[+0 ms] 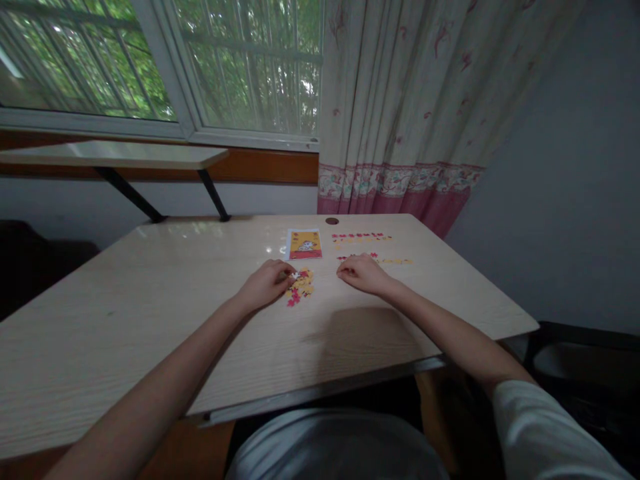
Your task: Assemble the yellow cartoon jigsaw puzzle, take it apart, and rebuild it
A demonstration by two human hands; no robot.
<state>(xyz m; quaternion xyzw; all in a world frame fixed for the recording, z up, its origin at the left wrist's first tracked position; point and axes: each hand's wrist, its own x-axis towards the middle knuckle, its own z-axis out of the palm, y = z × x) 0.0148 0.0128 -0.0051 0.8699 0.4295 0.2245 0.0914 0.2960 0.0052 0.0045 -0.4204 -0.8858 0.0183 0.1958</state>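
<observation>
A small pile of yellow, red and white jigsaw puzzle pieces (302, 285) lies near the middle of the table. At the pile's left side is my left hand (270, 283), its thumb and fingers pinched at a whitish puzzle piece (295, 275). My right hand (365, 275) rests to the right of the pile with its fingers curled together; whatever they hold is hidden. Just beyond it runs a row of red and yellow pieces (397, 261), partly covered by the hand. Farther back lie rows of red pieces (357, 235) and yellow pieces (363, 240).
A picture card (305, 245) with a white figure on yellow and red lies behind the pile. The wooden table (165, 287) has a round cable hole (332, 221) at its back edge. A raised shelf (150, 155) stands at the left, a curtain (395, 133) hangs behind.
</observation>
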